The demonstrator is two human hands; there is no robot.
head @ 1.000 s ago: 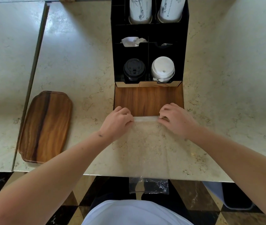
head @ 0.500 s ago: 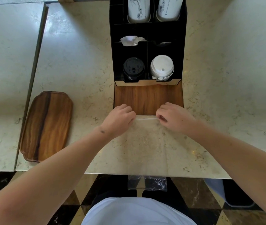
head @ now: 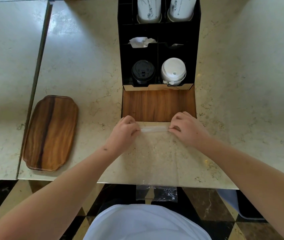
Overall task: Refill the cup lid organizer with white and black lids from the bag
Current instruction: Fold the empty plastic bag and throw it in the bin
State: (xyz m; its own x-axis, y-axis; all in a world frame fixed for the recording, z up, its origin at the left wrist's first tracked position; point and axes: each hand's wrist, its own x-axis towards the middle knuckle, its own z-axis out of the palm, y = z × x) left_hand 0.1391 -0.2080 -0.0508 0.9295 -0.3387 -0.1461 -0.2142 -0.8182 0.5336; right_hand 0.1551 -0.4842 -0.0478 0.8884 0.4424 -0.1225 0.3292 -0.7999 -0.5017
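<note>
Head view: left hand & right hand, fingers pinched on rolled top edge of clear bag, flat on marble counter, tail hanging off edge, prob. being folded, now empty. Organizer just beyond: black lids left, white lids right. Wooden tray w/ left side; checkered floor below.

Both hands have drawn the folded top edge of the clear bag slightly back from the organizer's wooden base. The left hand and right hand now pinch its ends a little farther apart, stretching the fold taut.
</note>
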